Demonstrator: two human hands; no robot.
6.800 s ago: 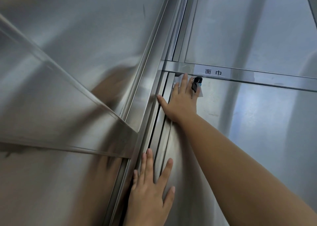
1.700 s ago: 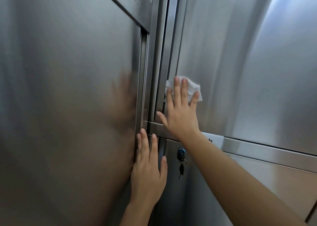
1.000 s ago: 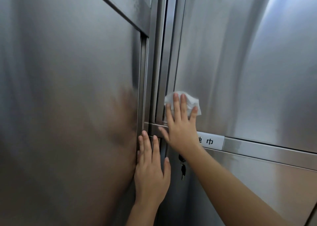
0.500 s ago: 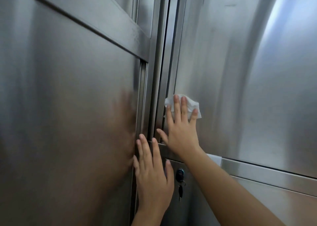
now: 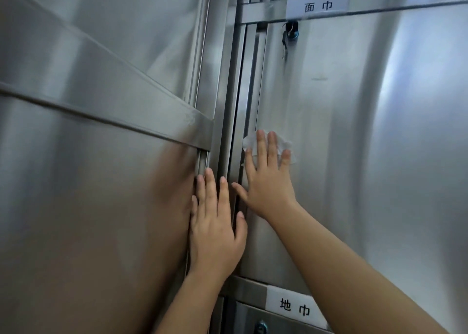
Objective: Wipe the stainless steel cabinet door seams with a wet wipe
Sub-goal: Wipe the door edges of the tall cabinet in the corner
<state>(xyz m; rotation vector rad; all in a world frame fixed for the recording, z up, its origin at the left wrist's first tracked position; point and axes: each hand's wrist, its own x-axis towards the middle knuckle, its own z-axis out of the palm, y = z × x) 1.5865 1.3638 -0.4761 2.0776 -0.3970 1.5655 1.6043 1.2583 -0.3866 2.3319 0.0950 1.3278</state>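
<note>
My right hand (image 5: 267, 181) lies flat with straight fingers on the stainless steel cabinet door (image 5: 354, 143), pressing a white wet wipe (image 5: 249, 141) against its left edge, right beside the vertical door seam (image 5: 236, 105). The wipe shows above and around my fingertips; the rest is hidden under the hand. My left hand (image 5: 215, 229) rests flat with straight fingers on the metal frame just left of that seam, lower than the right hand, holding nothing.
A key hangs in a lock (image 5: 290, 35) at the door's upper left corner. White labels sit on the horizontal rails above (image 5: 317, 5) and below (image 5: 295, 308) the door. A slanted steel panel (image 5: 88, 92) fills the left. Another lock (image 5: 260, 327) shows at the bottom.
The view has swung upward along the cabinet. My right hand with the wipe has climbed the seam, well above the lower labelled rail; my left hand followed up along the frame.
</note>
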